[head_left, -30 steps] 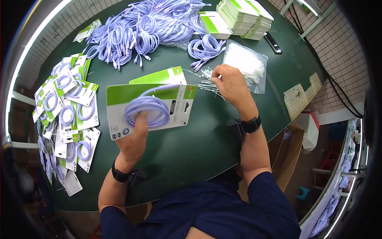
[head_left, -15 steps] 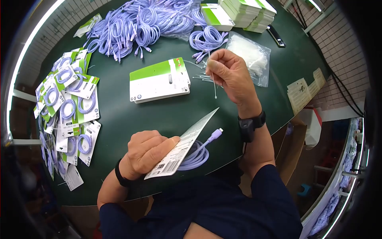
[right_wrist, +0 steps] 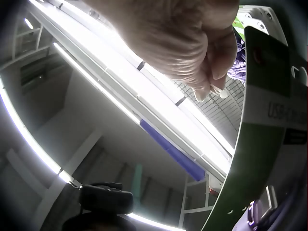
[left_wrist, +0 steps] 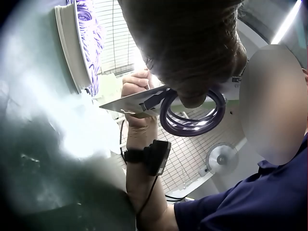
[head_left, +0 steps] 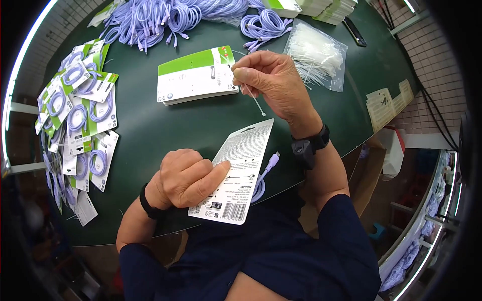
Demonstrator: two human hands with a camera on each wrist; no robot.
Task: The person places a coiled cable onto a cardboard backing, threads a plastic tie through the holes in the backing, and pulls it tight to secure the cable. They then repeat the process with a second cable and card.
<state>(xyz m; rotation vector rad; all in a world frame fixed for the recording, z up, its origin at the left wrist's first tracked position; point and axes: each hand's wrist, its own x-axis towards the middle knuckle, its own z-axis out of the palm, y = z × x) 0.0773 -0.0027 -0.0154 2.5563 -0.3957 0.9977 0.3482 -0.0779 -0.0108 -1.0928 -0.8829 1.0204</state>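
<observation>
My left hand [head_left: 188, 180] grips a printed packaging card [head_left: 243, 155], thumb on its text-covered back, which faces up. Under the card a coiled purple USB cable [head_left: 259, 188] pokes out on the right with its plug. In the left wrist view the coil [left_wrist: 192, 131] lies against the card's other side, with fingers reaching through it. My right hand [head_left: 276, 85] pinches a thin white cable tie [head_left: 257, 104] between thumb and fingertips, above the card's far end. The tie's small head hangs downward.
Beyond the hands sits a stack of flat green-and-white cards [head_left: 188, 83]. Finished-looking cards with cables [head_left: 75, 118] pile up at the left. Loose purple cables [head_left: 150, 20] heap at the back, near a plastic bag of white ties [head_left: 316, 50] and a black oblong object [head_left: 354, 31].
My left hand has brought the card toward the body and turned it back side up. My right hand has lifted a cable tie from the loose ties and moved it nearer the card.
</observation>
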